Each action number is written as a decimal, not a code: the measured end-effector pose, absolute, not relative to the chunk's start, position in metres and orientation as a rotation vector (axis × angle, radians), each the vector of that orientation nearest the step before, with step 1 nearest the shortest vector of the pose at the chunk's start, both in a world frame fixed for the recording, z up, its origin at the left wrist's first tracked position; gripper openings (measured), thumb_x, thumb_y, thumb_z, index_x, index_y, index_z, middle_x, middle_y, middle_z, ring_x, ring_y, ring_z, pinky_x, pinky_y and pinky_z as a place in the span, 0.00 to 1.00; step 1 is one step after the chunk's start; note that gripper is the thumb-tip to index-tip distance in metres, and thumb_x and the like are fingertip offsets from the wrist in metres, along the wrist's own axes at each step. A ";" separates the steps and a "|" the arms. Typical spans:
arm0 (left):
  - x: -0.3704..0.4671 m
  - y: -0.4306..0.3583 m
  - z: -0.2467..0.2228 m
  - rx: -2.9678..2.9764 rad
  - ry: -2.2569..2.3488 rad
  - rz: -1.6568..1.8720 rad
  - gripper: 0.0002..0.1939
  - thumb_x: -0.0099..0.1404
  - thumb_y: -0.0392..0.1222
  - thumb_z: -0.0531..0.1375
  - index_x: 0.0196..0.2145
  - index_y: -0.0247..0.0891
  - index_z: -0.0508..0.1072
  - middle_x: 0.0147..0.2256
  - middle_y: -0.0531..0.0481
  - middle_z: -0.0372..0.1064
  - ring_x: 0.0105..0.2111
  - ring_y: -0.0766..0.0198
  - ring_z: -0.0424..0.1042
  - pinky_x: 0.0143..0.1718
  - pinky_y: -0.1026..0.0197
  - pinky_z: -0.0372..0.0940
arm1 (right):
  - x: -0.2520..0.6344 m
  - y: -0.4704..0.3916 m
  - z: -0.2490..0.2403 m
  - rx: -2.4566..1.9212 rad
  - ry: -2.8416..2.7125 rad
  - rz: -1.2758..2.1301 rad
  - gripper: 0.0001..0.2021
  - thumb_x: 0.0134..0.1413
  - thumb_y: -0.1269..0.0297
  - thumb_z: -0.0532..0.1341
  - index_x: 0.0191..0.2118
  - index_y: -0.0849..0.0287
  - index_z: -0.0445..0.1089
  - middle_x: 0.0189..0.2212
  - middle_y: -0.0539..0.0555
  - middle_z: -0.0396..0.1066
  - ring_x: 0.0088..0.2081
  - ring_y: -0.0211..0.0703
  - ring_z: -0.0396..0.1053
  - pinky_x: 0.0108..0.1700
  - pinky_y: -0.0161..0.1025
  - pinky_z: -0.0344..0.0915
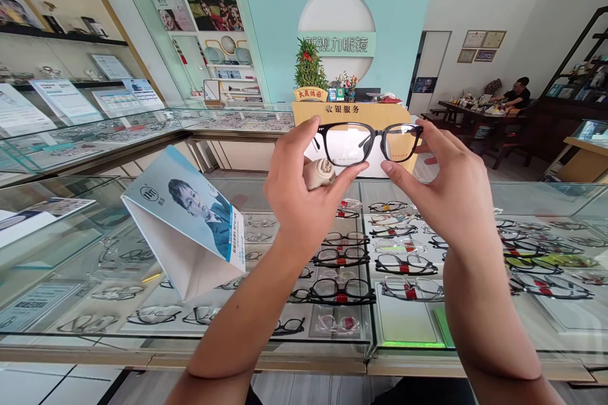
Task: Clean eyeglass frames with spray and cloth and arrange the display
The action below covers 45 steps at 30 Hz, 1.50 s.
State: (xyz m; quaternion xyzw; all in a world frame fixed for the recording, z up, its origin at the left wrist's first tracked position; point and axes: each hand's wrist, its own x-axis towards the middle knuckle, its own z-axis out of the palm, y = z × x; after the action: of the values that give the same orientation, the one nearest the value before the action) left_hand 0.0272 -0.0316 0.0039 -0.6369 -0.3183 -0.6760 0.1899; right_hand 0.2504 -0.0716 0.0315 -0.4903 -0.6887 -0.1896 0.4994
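A pair of black-framed eyeglasses (377,134) is held up in front of me, above the glass display case (266,186). My left hand (299,186) grips its left side between fingers and thumb, and also has a rolled beige cloth (319,173) tucked in its palm. At the other end, the fingers and thumb of my right hand (451,174) pinch the frame's right side. The lenses are clear, with faint print on them. Below, several rows of eyeglasses (341,291) lie inside the case.
A blue-and-white folded advertising stand (190,221) leans on the glass at left. Beyond is a wooden cashier counter (304,115) with a potted plant (310,63). More display cases (228,121) run along the left. A person (517,95) sits at a dark table far right.
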 end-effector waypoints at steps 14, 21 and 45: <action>0.007 0.002 0.007 -1.872 -0.963 -1.996 0.41 0.66 0.59 0.79 0.71 0.50 0.73 0.66 0.42 0.78 0.58 0.46 0.83 0.55 0.45 0.83 | 0.241 -0.075 0.034 -1.098 -1.647 -0.473 0.34 0.74 0.43 0.65 0.78 0.47 0.68 0.60 0.64 0.81 0.56 0.67 0.82 0.56 0.67 0.82; 0.003 0.009 0.006 -1.926 -0.972 -1.992 0.40 0.68 0.62 0.77 0.72 0.51 0.74 0.64 0.43 0.81 0.65 0.44 0.81 0.61 0.45 0.82 | 0.237 -0.078 0.034 -1.081 -1.633 -0.481 0.33 0.74 0.45 0.65 0.79 0.41 0.66 0.65 0.63 0.78 0.55 0.65 0.82 0.55 0.64 0.82; 0.008 0.000 0.005 -1.838 -0.946 -2.009 0.41 0.66 0.64 0.78 0.71 0.48 0.75 0.64 0.43 0.81 0.66 0.42 0.81 0.66 0.44 0.79 | 0.241 -0.075 0.032 -1.114 -1.640 -0.482 0.34 0.75 0.44 0.65 0.79 0.47 0.66 0.58 0.63 0.80 0.49 0.62 0.83 0.52 0.62 0.82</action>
State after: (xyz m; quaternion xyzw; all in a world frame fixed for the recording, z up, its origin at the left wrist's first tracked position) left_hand 0.0076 0.0005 0.0054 -0.6323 -0.3253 -0.6912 0.1292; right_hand 0.2405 -0.0751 0.0318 -0.4654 -0.6848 -0.2014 0.5233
